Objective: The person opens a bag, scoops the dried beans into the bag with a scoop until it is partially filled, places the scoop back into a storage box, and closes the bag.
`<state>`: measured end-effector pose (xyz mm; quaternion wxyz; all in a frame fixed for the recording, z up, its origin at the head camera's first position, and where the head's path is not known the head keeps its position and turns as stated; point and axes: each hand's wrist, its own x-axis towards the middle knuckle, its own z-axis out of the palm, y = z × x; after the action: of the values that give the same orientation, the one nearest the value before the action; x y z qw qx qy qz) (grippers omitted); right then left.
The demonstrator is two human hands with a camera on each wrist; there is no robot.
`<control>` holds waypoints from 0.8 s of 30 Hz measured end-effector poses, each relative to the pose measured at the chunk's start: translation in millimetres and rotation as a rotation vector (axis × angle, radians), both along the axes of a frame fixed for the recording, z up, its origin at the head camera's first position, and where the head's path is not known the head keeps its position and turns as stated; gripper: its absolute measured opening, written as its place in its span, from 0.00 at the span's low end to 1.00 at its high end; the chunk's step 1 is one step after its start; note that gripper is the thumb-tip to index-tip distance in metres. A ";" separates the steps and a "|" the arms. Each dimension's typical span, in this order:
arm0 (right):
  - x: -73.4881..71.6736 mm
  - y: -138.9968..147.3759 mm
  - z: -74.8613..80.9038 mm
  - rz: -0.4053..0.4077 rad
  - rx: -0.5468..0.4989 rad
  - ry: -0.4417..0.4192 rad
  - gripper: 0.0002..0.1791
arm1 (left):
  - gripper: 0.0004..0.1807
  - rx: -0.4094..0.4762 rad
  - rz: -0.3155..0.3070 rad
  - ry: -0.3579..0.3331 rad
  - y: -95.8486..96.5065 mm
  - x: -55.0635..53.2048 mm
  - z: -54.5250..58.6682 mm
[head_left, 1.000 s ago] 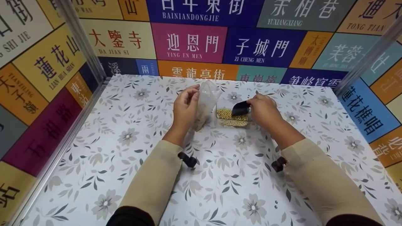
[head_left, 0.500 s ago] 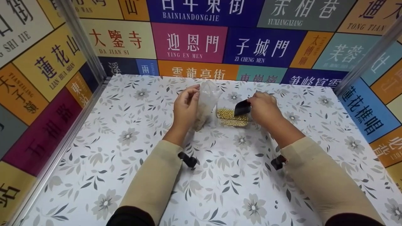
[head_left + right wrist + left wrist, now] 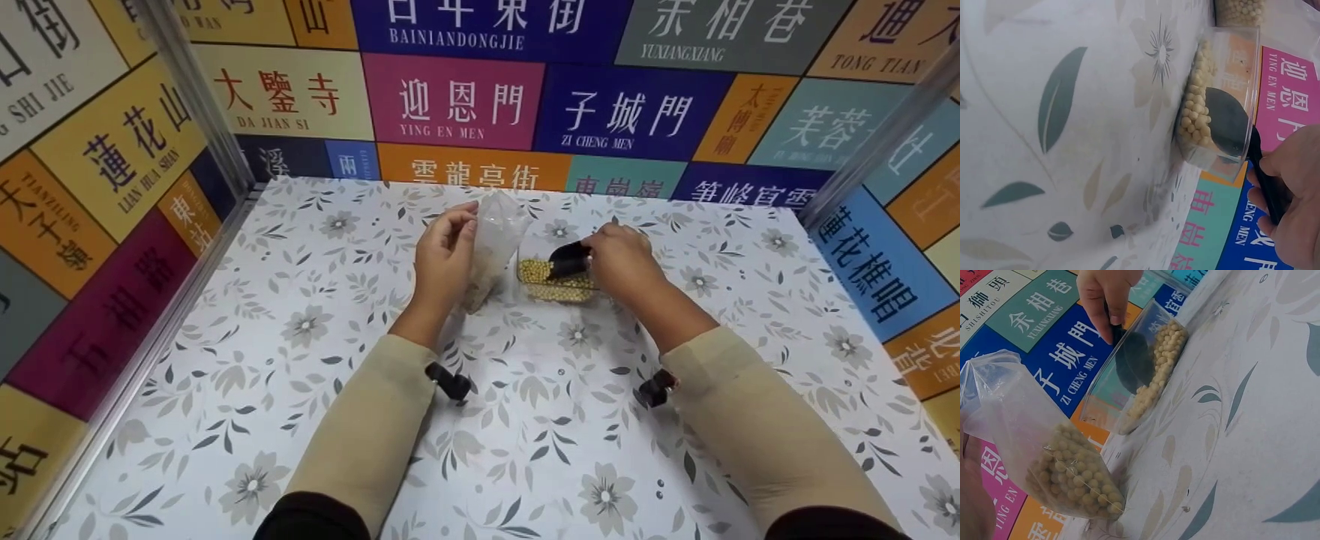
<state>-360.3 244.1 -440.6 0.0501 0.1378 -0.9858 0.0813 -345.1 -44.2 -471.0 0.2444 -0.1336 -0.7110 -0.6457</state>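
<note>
My left hand (image 3: 442,259) grips the gathered top of a clear plastic bag (image 3: 498,229), which stands upright on the table with round, pale yellow beans (image 3: 1081,481) in its lower part. To the right of the bag is a clear rectangular container (image 3: 1241,45), partly filled with the same kind of beans (image 3: 534,270). My right hand (image 3: 624,259) holds a black scoop (image 3: 571,260) by its handle. The scoop's blade reaches down inside the container, and its tip meets the beans in both wrist views.
A white tablecloth (image 3: 525,450) with grey flowers and leaves covers the table. Colourful panels with Chinese lettering (image 3: 454,101) stand behind it and at both sides, with metal posts (image 3: 199,97) at the corners. Each wrist wears a black strap mount (image 3: 448,381).
The scoop tilted up and shifted slightly right, then came back left and down into the beans with my right hand. My left hand and the bag have stayed still.
</note>
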 end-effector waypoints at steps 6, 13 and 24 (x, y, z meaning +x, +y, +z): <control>-2.0 -6.9 -8.7 0.017 -0.097 -0.050 0.18 | 0.08 0.012 -0.006 -0.006 0.4 0.2 0.4; -5.7 -11.4 -20.2 0.025 -0.219 -0.127 0.20 | 0.07 0.016 -0.002 0.000 0.6 -0.4 0.6; -2.6 -11.4 -33.0 0.007 -0.440 -0.138 0.21 | 0.12 0.024 -0.007 0.009 0.2 -1.5 -1.4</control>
<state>-362.9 232.7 -473.6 0.0113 0.1211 -0.9450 0.3037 -346.7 -44.0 -472.4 0.2470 -0.1360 -0.7017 -0.6543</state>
